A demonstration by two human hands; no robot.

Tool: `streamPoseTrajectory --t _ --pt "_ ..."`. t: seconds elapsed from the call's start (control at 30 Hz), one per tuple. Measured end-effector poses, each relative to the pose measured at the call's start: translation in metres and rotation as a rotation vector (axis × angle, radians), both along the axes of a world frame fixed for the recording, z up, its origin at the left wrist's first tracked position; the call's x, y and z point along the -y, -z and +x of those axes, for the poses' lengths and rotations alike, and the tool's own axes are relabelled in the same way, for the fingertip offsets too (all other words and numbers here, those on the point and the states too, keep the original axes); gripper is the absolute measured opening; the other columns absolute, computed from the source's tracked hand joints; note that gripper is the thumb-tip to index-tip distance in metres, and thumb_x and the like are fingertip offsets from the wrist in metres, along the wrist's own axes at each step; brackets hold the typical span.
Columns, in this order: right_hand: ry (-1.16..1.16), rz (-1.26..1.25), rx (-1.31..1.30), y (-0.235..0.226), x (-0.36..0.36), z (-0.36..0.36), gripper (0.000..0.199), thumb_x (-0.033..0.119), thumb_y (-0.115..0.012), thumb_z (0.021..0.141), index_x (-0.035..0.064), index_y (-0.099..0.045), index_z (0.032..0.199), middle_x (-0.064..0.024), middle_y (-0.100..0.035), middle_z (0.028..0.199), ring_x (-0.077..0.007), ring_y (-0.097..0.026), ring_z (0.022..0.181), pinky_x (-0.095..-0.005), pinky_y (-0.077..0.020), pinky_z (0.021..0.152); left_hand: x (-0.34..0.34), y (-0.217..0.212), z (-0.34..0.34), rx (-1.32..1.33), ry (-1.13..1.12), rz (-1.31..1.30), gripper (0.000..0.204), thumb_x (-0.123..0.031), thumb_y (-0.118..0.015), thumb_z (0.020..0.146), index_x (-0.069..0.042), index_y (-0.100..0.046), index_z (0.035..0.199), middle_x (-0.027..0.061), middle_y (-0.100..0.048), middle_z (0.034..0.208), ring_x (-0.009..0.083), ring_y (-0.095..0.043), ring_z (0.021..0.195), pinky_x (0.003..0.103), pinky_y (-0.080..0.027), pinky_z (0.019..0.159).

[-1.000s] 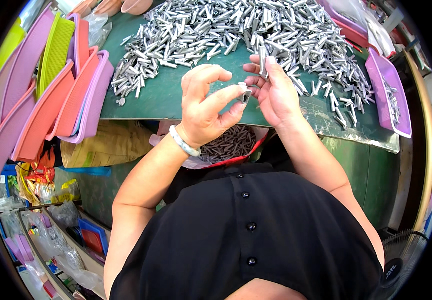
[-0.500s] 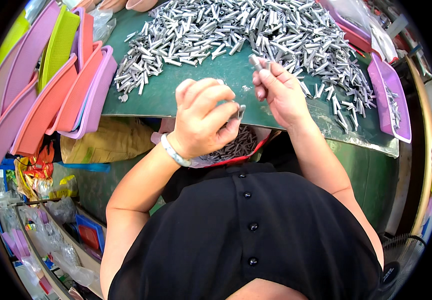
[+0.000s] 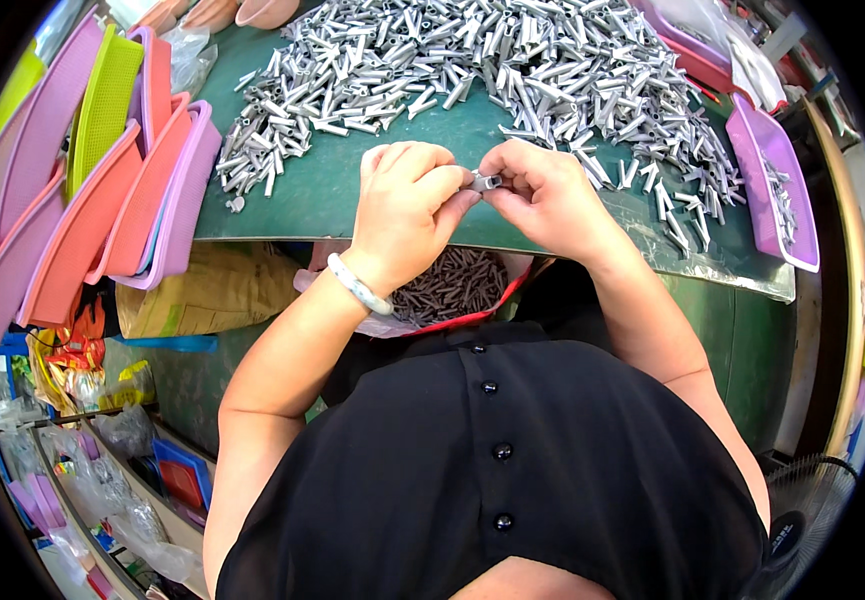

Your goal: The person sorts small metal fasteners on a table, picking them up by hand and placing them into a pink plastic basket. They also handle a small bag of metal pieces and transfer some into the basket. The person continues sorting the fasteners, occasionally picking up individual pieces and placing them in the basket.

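Observation:
Above the front edge of the green table, my two hands meet. A small grey metal tube sits between their fingertips. My left hand, with a pale bangle on its wrist, pinches one side of it. The fingers of my right hand close on the other side. Whether a second piece is joined to the tube I cannot make out. Beyond the hands, a large heap of similar grey metal tubes covers the back of the table. Below my hands, a red-rimmed container holds many dark brown slender pieces.
Stacked pink, purple, orange and green plastic baskets lean at the left of the green table. At the right edge stands a purple basket with some metal pieces. A tan sack lies under the table's left side; a fan is at lower right.
My right hand has come left and down, bringing its tube to my left hand. The fingertips of both hands now meet around it. The view has shifted slightly.

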State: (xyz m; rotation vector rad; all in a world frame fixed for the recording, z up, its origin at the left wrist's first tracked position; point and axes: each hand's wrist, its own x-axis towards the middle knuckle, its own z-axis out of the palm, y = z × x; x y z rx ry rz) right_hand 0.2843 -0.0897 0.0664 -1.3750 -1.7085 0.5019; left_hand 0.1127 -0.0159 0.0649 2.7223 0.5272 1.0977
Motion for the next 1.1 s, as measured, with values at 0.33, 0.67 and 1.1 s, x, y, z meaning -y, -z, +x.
streamPoseTrajectory --t 0.33,0.67,1.1 --pt "0.496 0.138 0.633 0.032 0.006 0.052 0.055 0.029 -0.072 0.070 0.0077 -0.051 0.116 -0.0175 -0.049 0.118 -0.0353 -0.045 0.108 -0.0443 -0.0383 0.089 -0.012 0.014 -0.012 0.326 0.157 0.037 0.020 -0.003 -0.070 0.064 -0.007 -0.064 0.083 0.0053 -0.059 0.087 0.0251 -0.055 0.085 0.034 -0.044 0.075" --pt "0.573 -0.058 0.744 0.070 0.005 0.065 0.039 0.030 -0.067 0.074 0.0090 -0.059 0.105 -0.0138 -0.050 0.115 -0.0321 -0.050 0.100 -0.0448 -0.0423 0.084 -0.008 0.014 -0.018 0.257 0.148 0.048 0.020 -0.003 -0.071 0.064 -0.005 -0.063 0.083 0.0067 -0.059 0.087 0.0263 -0.055 0.085 0.035 -0.044 0.076" --pt "0.548 -0.031 0.611 0.071 -0.001 0.086 0.026 0.006 -0.059 0.068 -0.0022 -0.052 0.092 -0.0200 -0.050 0.098 -0.0373 -0.050 0.092 -0.0431 -0.0434 0.081 0.016 0.054 -0.049 -0.390 0.232 -0.182 0.020 -0.014 -0.070 0.067 -0.006 -0.059 0.082 0.0056 -0.055 0.084 0.0245 -0.053 0.082 0.035 -0.040 0.076"
